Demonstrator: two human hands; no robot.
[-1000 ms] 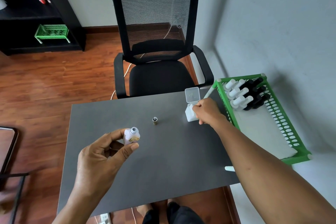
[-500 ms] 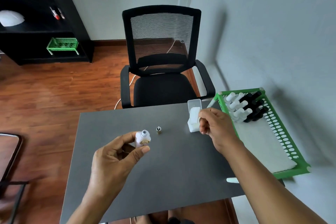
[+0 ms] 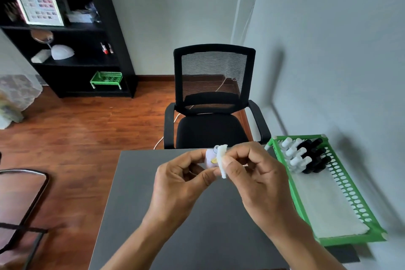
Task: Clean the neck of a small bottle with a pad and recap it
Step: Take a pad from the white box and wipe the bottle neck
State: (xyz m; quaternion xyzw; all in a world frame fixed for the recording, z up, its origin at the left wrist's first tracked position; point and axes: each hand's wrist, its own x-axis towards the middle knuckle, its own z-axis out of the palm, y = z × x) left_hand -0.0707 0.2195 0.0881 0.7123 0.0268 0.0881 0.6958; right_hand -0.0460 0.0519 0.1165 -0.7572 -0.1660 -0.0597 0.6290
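My left hand (image 3: 182, 184) is closed around the small bottle (image 3: 210, 158), held up over the dark table (image 3: 135, 204), while my right hand (image 3: 256, 173) pinches the white pad (image 3: 221, 161) against its neck, so I judge wiping is just starting and recapping is left; I can't see the cap. Across the room: black shelf (image 3: 65, 35), wood floor, office chair (image 3: 213, 98), green tray (image 3: 341, 199) of bottles.

Both forearms raised from the near edge, converging at centre. Left hand (image 3: 182, 180) curled, thumb and fingers pinching the small bottle (image 3: 210, 158). Right hand (image 3: 254, 173) just beside it, thumb and forefinger clamping the white pad (image 3: 221, 160) against the bottle's top
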